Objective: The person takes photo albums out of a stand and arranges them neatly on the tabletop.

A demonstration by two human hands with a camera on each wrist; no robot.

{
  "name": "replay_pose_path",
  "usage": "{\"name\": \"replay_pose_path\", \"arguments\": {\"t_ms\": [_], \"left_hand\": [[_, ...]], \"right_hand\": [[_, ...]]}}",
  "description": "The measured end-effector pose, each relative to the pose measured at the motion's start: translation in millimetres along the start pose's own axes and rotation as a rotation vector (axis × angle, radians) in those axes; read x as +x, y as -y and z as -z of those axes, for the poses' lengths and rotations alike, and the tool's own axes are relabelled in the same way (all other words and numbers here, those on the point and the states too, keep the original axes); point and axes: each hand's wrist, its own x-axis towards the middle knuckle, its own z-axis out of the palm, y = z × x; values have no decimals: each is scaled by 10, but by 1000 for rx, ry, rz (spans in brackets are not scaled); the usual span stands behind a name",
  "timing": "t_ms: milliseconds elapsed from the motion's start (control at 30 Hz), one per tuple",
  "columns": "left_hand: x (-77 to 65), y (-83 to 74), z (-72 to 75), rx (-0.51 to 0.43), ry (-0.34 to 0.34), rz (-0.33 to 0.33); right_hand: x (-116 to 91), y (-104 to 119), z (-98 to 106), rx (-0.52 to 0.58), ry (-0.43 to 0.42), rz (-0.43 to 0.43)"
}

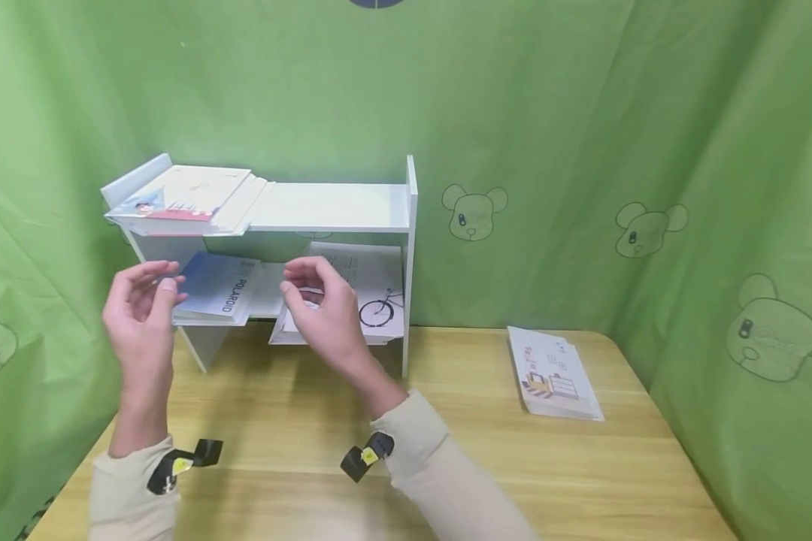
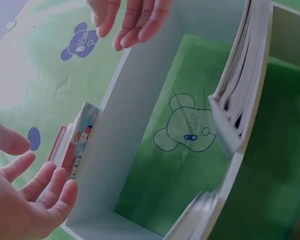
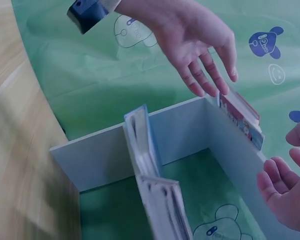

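Both hands are raised in front of a white two-tier shelf (image 1: 338, 207), apart from each other, with fingers loosely bent and nothing in them. My left hand (image 1: 138, 304) is nearest a blue book marked POLAROID (image 1: 213, 285) lying on the lower tier. Further right, my right hand (image 1: 331, 308) overlaps a white book with a bicycle drawing (image 1: 387, 282) in the head view. A stack of books (image 1: 196, 191) lies at the left end of the top tier. In the left wrist view, the left palm (image 2: 30, 200) faces up beside the shelf.
On the table's right side lies a white book or small stack (image 1: 555, 372) with a yellow vehicle picture. The wooden table (image 1: 298, 481) carries the shelf at its back left. A green curtain (image 1: 548, 113) with bear-face drawings surrounds the back and sides.
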Motion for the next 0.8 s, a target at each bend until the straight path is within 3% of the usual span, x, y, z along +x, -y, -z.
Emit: {"name": "replay_pose_path", "arguments": {"t_ms": [300, 533, 800], "left_hand": [[339, -117, 71, -14, -97, 11], [514, -125, 139, 106, -218, 65], [755, -59, 136, -3, -233, 149]], "right_hand": [[207, 86, -165, 26, -12, -54], [273, 60, -388, 63, -20, -122], [408, 95, -471, 1, -59, -175]]}}
